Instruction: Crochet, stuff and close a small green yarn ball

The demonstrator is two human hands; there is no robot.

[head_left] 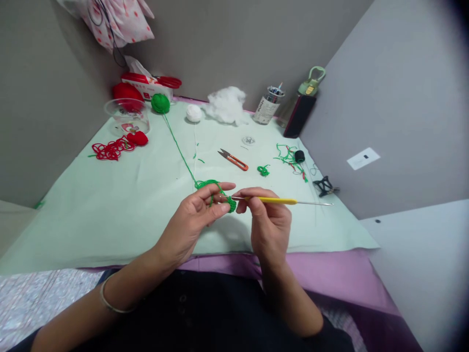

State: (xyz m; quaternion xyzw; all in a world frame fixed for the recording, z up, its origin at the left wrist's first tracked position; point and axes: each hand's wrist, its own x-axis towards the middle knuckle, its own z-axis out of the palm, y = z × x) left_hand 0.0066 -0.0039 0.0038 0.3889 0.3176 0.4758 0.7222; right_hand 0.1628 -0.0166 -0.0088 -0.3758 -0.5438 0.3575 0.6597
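Observation:
Between the thumb and fingers of my left hand is a small green crochet piece. Green yarn runs over those fingers, with a loose heap of it just behind them. My right hand grips a crochet hook by its yellow handle, its metal tip meeting the green piece. A second thin metal end of the hook points out to the right. From the heap, a strand leads back to a green yarn ball at the rear left.
Orange thread snips lie beyond my hands, near a small green crocheted bit. Yarn scraps and a black clip are at right. A clear plastic cup and red yarn stand left; white stuffing sits behind.

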